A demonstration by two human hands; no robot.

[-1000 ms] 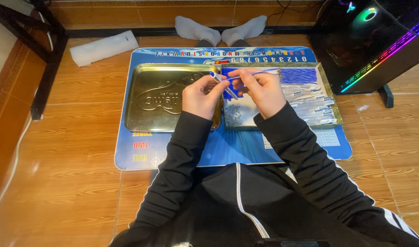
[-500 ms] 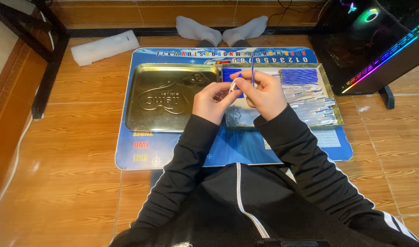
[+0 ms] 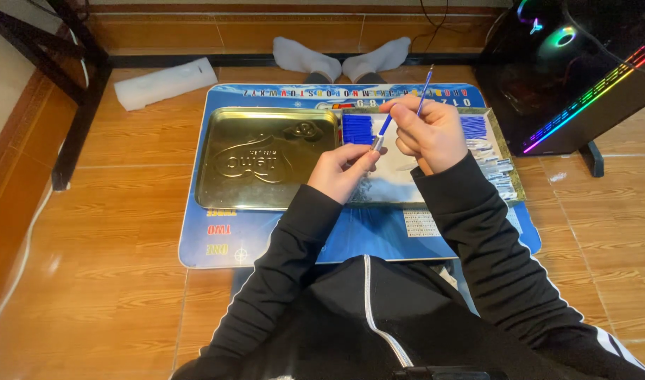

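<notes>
Above the shallow gold tin (image 3: 266,158) — both hands' fingers (image 3: 407,112) clamped on a slim blue pen (image 3: 407,104).

A slim blue pen (image 3: 405,103) with a silvery tip tilts steeply, tip lowest, above the open tin tray (image 3: 509,184) of blue parts.

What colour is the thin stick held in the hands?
Blue, with a silvery tip: the stick shows best in the head view.

right hand (image 3: 429,134) hides part of tray (image 3: 509,184) contents | small packets (image 3: 497,165) too small to tell | computer case (image 3: 583,63) cut by edge | legs hidden beyond socks (image 3: 343,60)
</notes>
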